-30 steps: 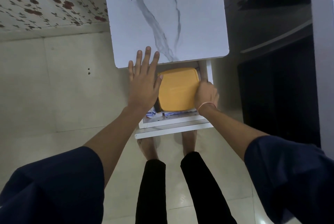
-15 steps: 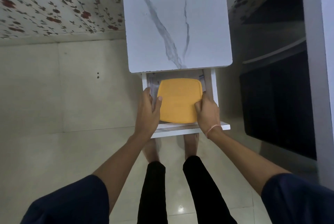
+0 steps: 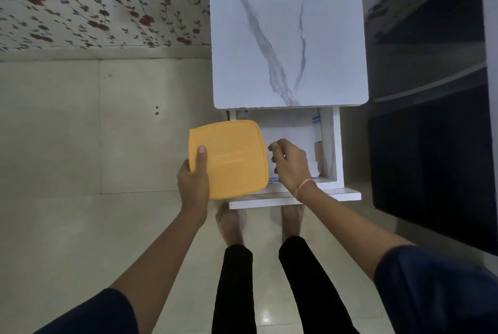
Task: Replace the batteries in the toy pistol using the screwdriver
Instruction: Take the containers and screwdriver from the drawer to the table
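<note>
A square box with a yellow-orange lid [image 3: 231, 160] is held up in front of the open drawer [image 3: 335, 145], shifted to its left. My left hand [image 3: 194, 180] grips the box at its left edge, thumb on top of the lid. My right hand [image 3: 291, 165] hovers just right of the box over the drawer, fingers loosely curled and holding nothing. No toy pistol, screwdriver or batteries show in this view.
The drawer belongs to a small white cabinet with a marble-patterned top [image 3: 288, 32]. Papers [image 3: 291, 131] lie inside the drawer. A dark cabinet [image 3: 431, 161] stands to the right. Tiled floor and my bare feet [image 3: 229, 226] are below.
The box has come up out of the drawer and moved left. My right hand has let go of its right edge; my left hand alone holds it now.
</note>
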